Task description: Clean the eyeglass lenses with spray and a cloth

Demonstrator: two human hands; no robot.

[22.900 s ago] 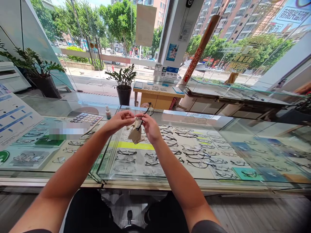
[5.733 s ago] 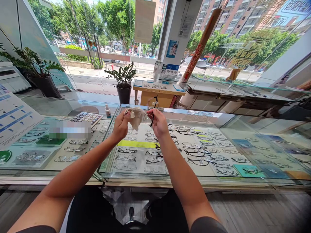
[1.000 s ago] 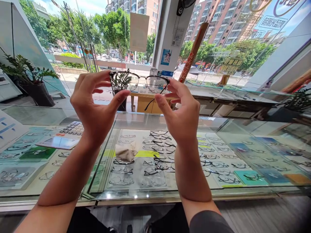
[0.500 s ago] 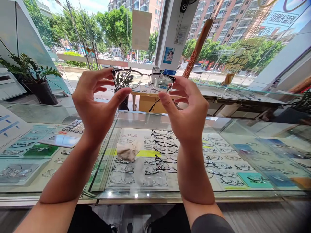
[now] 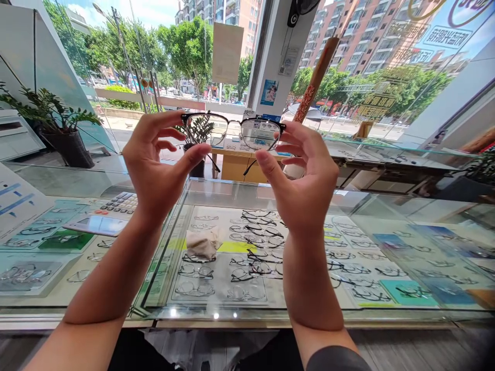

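Note:
A pair of eyeglasses (image 5: 262, 120) with dark upper rims and clear lenses is held up above the glass counter, level with my view. My left hand (image 5: 154, 167) grips its left end near the hinge, fingers behind and thumb below. At the other hinge, my right hand (image 5: 305, 175) holds the right end in the same way. The temples point away from me, and their dark tips show below the lenses. Under my hands, a crumpled beige cloth (image 5: 203, 243) lies on the counter.
The glass display counter (image 5: 247, 191) spans the width, with rows of eyeglasses inside. On its left stand a calculator (image 5: 102, 219) and a white sheet with blue marks (image 5: 17, 198). Potted plants (image 5: 67, 147), a wooden desk (image 5: 234, 167) and large windows are beyond.
The eyeglasses and both hands have shifted slightly right and down in view. More of the temple tips shows below the lenses. Both hands keep their hold.

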